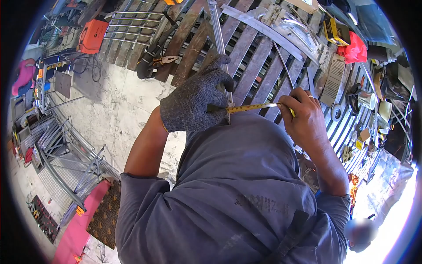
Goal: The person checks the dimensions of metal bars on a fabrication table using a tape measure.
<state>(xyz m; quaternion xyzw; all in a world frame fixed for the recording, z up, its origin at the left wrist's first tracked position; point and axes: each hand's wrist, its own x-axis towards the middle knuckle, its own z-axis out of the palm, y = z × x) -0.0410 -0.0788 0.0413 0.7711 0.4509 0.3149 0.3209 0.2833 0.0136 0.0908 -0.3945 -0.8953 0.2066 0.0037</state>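
The right hand (303, 115) pinches the yellow tape measure (252, 107) shut. The gloved left hand (195, 99) curls by its other end; its fingertips are hidden, so its hold is unclear.

On the dark slatted metal table (259, 57), a long silvery metal bar (215, 28) is laid pointing away from the body; from its near end, a narrow yellow metal measuring tape (252, 107) is stretched to the right. To the bar's right, a long flat grey metal strip (263, 31) is laid; farther right, a black-and-yellow cardboard box (336, 31) is placed just beside a crumpled red plastic bag (353, 49). To the bar's left, orange-handled metal pliers (165, 60) are set; beyond them, curved silvery metal rods (132, 31) are spread, with a boxy orange case (92, 36) placed to their left.
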